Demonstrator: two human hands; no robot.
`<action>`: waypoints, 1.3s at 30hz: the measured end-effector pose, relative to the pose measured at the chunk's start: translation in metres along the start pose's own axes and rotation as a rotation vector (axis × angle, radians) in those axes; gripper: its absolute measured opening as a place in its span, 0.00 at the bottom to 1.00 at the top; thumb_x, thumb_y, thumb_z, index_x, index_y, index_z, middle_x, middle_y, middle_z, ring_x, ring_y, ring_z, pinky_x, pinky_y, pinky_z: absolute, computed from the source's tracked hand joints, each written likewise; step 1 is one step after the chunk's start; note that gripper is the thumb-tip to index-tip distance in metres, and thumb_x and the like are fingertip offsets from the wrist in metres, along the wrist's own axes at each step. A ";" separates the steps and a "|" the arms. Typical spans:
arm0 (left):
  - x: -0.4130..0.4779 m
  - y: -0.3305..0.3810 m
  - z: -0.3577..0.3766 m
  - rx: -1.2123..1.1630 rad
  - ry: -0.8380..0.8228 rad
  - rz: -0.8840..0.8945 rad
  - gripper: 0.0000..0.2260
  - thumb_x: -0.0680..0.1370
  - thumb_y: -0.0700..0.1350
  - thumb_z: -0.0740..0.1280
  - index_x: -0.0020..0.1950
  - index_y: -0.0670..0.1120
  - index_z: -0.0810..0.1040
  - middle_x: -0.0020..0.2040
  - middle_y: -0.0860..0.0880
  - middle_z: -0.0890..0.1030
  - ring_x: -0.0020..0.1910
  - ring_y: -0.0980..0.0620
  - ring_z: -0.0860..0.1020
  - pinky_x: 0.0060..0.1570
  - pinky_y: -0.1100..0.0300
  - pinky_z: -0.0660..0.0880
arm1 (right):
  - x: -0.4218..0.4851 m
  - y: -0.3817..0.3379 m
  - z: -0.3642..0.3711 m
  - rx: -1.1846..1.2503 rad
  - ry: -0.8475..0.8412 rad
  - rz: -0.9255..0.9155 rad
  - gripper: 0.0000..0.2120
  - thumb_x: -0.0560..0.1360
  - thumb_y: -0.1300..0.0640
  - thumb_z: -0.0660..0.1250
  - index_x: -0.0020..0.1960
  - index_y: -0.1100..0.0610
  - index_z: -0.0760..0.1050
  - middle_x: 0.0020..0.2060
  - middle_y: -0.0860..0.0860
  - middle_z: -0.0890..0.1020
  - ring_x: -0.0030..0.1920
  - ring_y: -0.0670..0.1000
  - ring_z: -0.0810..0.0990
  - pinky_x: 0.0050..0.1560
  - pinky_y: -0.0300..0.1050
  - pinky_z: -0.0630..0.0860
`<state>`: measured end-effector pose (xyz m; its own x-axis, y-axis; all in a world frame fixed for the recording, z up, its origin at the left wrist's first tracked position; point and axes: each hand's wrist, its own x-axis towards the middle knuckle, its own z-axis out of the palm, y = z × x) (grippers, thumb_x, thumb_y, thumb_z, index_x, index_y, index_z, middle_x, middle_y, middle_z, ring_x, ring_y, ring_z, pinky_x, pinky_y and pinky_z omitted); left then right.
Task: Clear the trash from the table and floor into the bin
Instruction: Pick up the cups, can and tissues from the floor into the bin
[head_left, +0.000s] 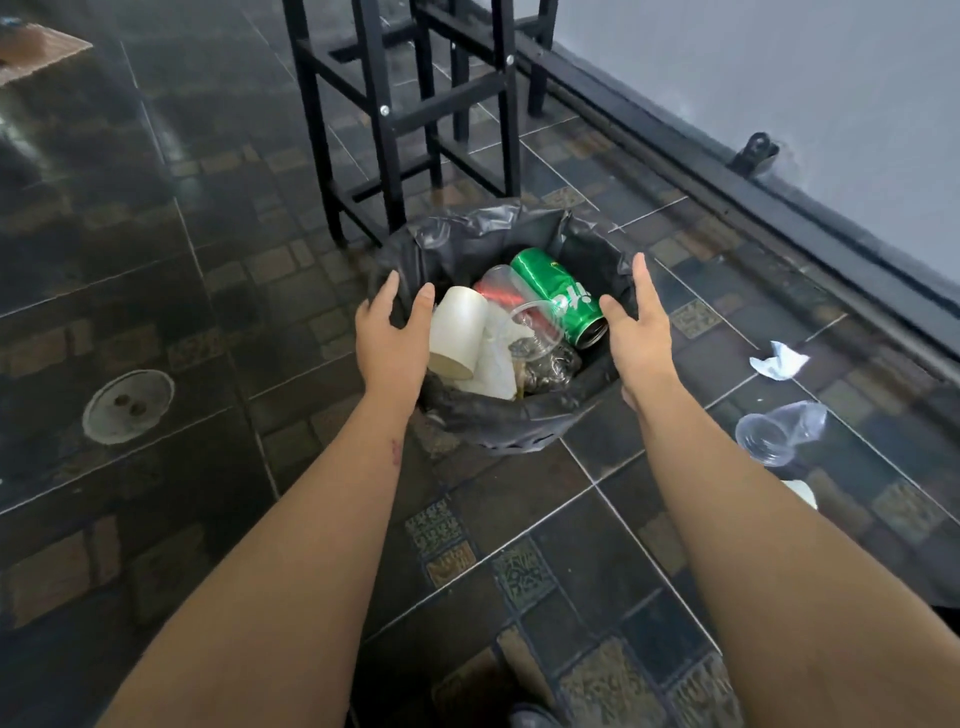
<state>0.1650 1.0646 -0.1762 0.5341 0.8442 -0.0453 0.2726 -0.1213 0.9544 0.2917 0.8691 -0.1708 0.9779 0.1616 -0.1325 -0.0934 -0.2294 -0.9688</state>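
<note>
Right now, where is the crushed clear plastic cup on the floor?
In the head view, the crushed clear plastic cup lies on the tiled floor right of the black-lined bin, with a crumpled white paper scrap beyond it, nearer the wall.

Black metal frame (395, 104) near grey wall (779, 78); round drain cover (127, 405) left; cardboard (41, 52) top-left.

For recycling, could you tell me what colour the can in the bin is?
The can is green; head view.
</note>
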 end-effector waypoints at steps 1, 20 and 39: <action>-0.001 0.005 0.013 -0.004 -0.020 0.000 0.26 0.77 0.60 0.66 0.74 0.55 0.70 0.75 0.48 0.65 0.74 0.51 0.64 0.72 0.54 0.63 | 0.004 0.001 -0.012 0.008 0.028 0.013 0.29 0.80 0.55 0.63 0.77 0.38 0.58 0.75 0.43 0.65 0.74 0.46 0.63 0.66 0.36 0.57; 0.093 0.057 0.160 0.002 -0.293 0.160 0.20 0.81 0.51 0.64 0.73 0.50 0.71 0.73 0.51 0.70 0.71 0.55 0.67 0.65 0.66 0.61 | 0.107 0.002 -0.064 0.146 0.361 0.085 0.26 0.82 0.59 0.60 0.77 0.44 0.61 0.75 0.44 0.65 0.67 0.37 0.71 0.58 0.27 0.63; 0.134 0.074 0.180 0.816 -0.245 0.690 0.20 0.82 0.51 0.58 0.73 0.48 0.71 0.78 0.42 0.61 0.79 0.42 0.52 0.74 0.37 0.41 | 0.097 -0.007 -0.057 -0.351 0.260 0.008 0.27 0.84 0.48 0.51 0.80 0.47 0.48 0.79 0.42 0.52 0.78 0.45 0.54 0.72 0.46 0.55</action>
<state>0.4009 1.0744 -0.1647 0.8953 0.3465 0.2799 0.2539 -0.9133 0.3184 0.3979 0.8314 -0.1650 0.9962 -0.0782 -0.0396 -0.0762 -0.5493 -0.8321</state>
